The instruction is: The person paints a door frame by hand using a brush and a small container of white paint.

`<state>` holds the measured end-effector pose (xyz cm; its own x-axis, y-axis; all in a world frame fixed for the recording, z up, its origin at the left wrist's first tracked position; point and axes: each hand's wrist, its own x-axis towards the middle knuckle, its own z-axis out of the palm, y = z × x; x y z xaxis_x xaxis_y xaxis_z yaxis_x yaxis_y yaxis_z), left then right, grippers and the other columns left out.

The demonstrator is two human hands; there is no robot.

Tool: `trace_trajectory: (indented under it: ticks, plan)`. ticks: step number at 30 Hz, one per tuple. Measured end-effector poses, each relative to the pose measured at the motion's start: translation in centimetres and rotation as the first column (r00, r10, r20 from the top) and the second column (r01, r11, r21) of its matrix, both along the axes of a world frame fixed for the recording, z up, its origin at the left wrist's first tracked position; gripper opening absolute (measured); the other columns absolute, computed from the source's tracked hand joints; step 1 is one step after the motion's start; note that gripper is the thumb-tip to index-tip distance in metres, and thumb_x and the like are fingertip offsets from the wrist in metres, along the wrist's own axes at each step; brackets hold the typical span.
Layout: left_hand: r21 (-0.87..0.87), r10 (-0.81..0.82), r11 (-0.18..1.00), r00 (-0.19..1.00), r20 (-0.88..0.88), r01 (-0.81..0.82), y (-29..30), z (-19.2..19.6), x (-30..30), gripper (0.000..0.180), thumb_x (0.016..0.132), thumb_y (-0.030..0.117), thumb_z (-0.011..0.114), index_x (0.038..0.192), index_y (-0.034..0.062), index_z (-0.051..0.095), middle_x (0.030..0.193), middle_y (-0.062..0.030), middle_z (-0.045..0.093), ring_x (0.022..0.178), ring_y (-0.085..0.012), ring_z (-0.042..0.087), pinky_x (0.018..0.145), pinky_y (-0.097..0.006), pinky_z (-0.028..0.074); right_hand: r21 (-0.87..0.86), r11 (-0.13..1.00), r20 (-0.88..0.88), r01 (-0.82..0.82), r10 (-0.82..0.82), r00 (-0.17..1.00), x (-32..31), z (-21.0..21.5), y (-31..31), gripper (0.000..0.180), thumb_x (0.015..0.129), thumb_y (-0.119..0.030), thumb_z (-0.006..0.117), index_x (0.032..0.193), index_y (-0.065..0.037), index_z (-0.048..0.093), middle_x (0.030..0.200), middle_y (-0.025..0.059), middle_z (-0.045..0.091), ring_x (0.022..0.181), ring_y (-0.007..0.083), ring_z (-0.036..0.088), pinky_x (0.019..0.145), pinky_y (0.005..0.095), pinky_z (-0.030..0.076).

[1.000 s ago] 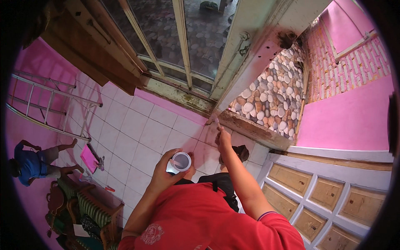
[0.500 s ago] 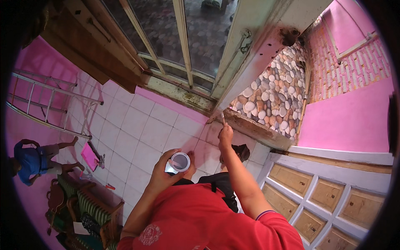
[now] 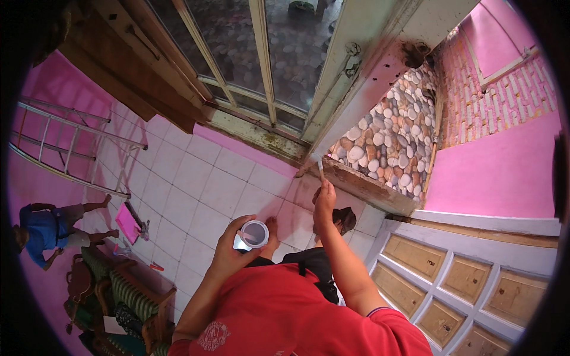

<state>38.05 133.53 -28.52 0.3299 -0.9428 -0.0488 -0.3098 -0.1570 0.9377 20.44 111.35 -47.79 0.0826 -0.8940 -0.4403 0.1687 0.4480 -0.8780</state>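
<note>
My left hand point(image 3: 230, 249) is closed round a small round tub point(image 3: 255, 234), its open top facing up and a greyish-white liquid, perhaps paint, inside. In my right hand point(image 3: 324, 203) is a paintbrush point(image 3: 321, 168), gripped by its handle. The bristles point away from me and meet or nearly meet the lower end of the door post point(image 3: 339, 126); whether they touch I cannot tell. Beside that post stands a framed glass window point(image 3: 261, 65) with a worn, pale frame.
A paneled door point(image 3: 451, 279) stands at right. Beyond the sill point(image 3: 374, 184) lies a pebble-patterned floor point(image 3: 392, 136). At left are a metal ladder point(image 3: 65, 145), a person in blue point(image 3: 44, 231), a pink tray point(image 3: 127, 223) on the tiles and a striped chair point(image 3: 130, 285).
My right hand and the brush have shifted slightly, and more of the brush shows. The tub in my left hand stays nearly in place. The person at left has moved an arm.
</note>
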Motion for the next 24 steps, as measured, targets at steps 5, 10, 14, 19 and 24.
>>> trace_trajectory:
  ticks: [5, 10, 14, 19, 24]
  plan:
    - [-0.026, -0.023, 0.999, 0.999, -0.042, 0.022, -0.7, -0.6, -0.1, 0.080, 0.074, 0.002, 0.087, 0.144, 0.0053, 0.049, 0.142, -0.0146, 0.059, 0.132, -0.0275, 0.056, 0.109, -0.042, 0.046, 0.026, 1.000, -0.071, -0.002, 0.004, 0.997, -1.2, -2.3, -1.5, 0.028, 0.110, -0.033, 0.051, 0.110, -0.007, 0.061, 0.068, -0.0060, 0.046, 0.053, 0.0042, 0.043, 0.046, 0.0232, 0.036]
    - [-0.019, -0.041, 0.999, 0.999, -0.025, 0.041, -1.1, -0.6, -0.1, 0.080, 0.073, 0.002, 0.088, 0.144, 0.0056, 0.049, 0.142, -0.0149, 0.059, 0.132, -0.0280, 0.056, 0.109, -0.041, 0.046, 0.008, 1.000, -0.020, -0.026, 0.026, 0.999, -0.2, 1.3, -2.0, 0.022, 0.110, -0.029, 0.052, 0.107, -0.008, 0.060, 0.063, -0.0076, 0.043, 0.048, 0.0045, 0.038, 0.043, 0.0234, 0.032]
    - [-0.027, -0.044, 0.999, 0.999, -0.016, 0.044, -1.3, -0.4, 0.0, 0.080, 0.073, 0.003, 0.088, 0.143, 0.0054, 0.049, 0.142, -0.0147, 0.059, 0.132, -0.0279, 0.056, 0.109, -0.041, 0.046, -0.182, 0.983, -0.052, 0.031, -0.041, 0.998, -0.1, 2.1, -0.2, 0.024, 0.110, -0.030, 0.053, 0.111, -0.007, 0.062, 0.065, -0.0074, 0.044, 0.050, 0.0034, 0.039, 0.043, 0.0231, 0.033]
    - [-0.048, -0.081, 0.995, 0.996, 0.025, 0.082, -2.2, 0.0, 0.0, 0.079, 0.074, 0.003, 0.088, 0.143, 0.0055, 0.050, 0.142, -0.0140, 0.060, 0.131, -0.0273, 0.057, 0.108, -0.041, 0.047, -0.149, 0.989, -0.184, -0.023, -0.005, 0.983, -0.8, 2.3, -1.9, 0.031, 0.110, -0.030, 0.052, 0.120, -0.003, 0.063, 0.075, -0.0074, 0.048, 0.062, 0.0012, 0.041, 0.054, 0.0205, 0.034]
    - [-0.088, -0.070, 0.994, 0.997, -0.032, 0.067, -2.5, -0.4, 0.1, 0.079, 0.074, 0.006, 0.089, 0.143, 0.0061, 0.050, 0.142, -0.0131, 0.059, 0.130, -0.0264, 0.058, 0.108, -0.041, 0.047, -0.305, 0.952, -0.122, 0.000, -0.039, 0.992, -1.2, 11.2, -0.7, 0.028, 0.110, -0.030, 0.053, 0.117, -0.005, 0.063, 0.068, -0.0073, 0.047, 0.054, 0.0023, 0.040, 0.048, 0.0210, 0.034]
